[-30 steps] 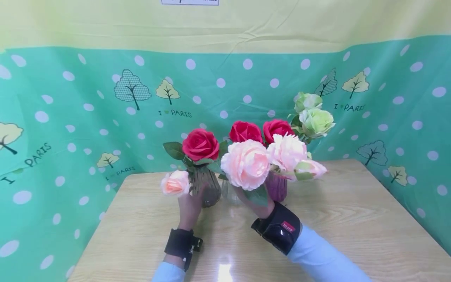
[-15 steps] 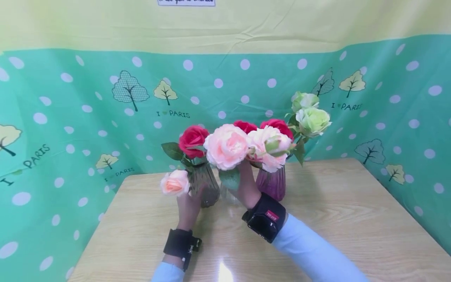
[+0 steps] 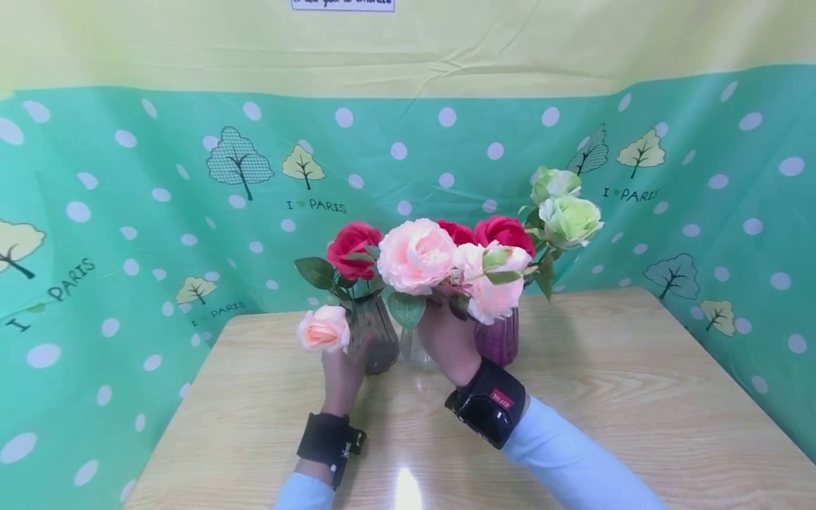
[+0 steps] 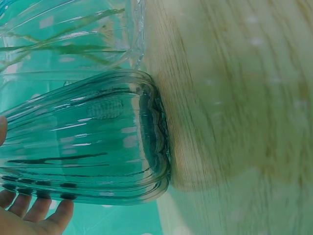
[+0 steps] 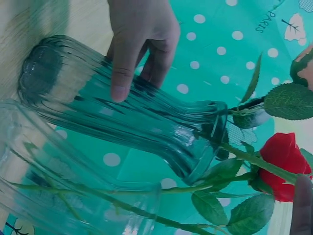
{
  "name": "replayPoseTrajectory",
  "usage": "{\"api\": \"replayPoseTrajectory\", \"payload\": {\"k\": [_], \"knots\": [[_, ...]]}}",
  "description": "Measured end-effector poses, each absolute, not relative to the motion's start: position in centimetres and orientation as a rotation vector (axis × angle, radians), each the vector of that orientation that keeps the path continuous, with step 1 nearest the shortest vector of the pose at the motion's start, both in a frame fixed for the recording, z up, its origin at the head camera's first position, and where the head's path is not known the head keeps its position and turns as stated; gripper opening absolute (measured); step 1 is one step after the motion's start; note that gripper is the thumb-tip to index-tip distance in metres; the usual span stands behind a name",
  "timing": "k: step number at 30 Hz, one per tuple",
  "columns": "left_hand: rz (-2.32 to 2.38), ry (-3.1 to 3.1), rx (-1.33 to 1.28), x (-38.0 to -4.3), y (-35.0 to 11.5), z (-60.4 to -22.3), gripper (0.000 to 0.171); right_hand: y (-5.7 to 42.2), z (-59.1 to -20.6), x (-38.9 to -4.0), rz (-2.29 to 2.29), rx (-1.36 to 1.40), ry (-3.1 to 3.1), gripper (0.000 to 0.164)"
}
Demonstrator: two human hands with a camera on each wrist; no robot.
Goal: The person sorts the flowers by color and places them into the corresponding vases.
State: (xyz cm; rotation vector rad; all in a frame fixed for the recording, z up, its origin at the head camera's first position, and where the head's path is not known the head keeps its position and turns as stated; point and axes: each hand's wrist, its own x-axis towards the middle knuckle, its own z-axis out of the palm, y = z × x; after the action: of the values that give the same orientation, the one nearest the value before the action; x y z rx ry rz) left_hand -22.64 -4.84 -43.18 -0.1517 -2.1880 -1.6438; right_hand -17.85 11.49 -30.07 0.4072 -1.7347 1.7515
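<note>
My left hand point(image 3: 343, 372) grips the ribbed grey glass vase point(image 3: 380, 340), thumb on one side and fingers on the other, as the right wrist view shows. The vase stands on the table. A red rose point(image 3: 354, 249) and a peach rose point(image 3: 324, 328) show at its mouth and side. My right hand point(image 3: 449, 343) holds a spray of pale pink peonies point(image 3: 417, 255) by the stem below the blooms. In the right wrist view one of its fingertips point(image 5: 302, 205) is beside a green stem point(image 5: 254, 159) that runs into the grey vase's mouth.
A clear glass vase point(image 3: 414, 350) with stems inside stands close beside the grey one, partly behind my right hand. Right of it is a purple vase point(image 3: 500, 336), with red roses point(image 3: 503, 235) and green-white roses point(image 3: 570, 219) above. A polka-dot cloth point(image 3: 395, 177) hangs behind the table point(image 3: 605, 397).
My right hand has carried the peony spray left and up toward the grey vase, then slightly down. The left red rose has shifted a little. My left hand stays on the vase.
</note>
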Motion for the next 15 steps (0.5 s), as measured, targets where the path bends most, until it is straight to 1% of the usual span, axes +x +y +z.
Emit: {"api": "replayPoseTrajectory", "payload": {"k": [1,3,5,8,11,14,15], "knots": [[-1.640,-2.188,-0.159,-22.7,-4.8,-43.2,0.067,11.3,-29.5,-17.6,1.640,0.349,-1.790,0.006],[-1.634,-2.179,-0.172,-22.7,-4.9,-43.2,0.066,11.0,-28.7,-17.2,1.392,0.224,-1.897,0.007],[-1.624,-2.165,-0.195,-22.7,-4.9,-43.2,0.064,10.8,-28.4,-17.1,1.398,0.185,-1.930,0.016],[-1.618,-2.147,-0.216,-22.7,-4.9,-43.2,0.061,10.5,-28.4,-17.2,1.453,0.194,-1.961,0.022],[-1.610,-2.155,-0.219,-22.7,-4.8,-43.2,0.061,10.3,-28.4,-17.4,1.456,0.247,-1.990,0.016],[-1.603,-2.181,-0.202,-22.7,-4.8,-43.1,0.058,10.1,-28.5,-17.6,1.597,0.287,-1.983,0.002],[-1.599,-2.189,-0.196,-22.7,-4.8,-43.1,0.056,10.0,-28.5,-17.6,1.641,0.297,-1.978,0.003]]}}
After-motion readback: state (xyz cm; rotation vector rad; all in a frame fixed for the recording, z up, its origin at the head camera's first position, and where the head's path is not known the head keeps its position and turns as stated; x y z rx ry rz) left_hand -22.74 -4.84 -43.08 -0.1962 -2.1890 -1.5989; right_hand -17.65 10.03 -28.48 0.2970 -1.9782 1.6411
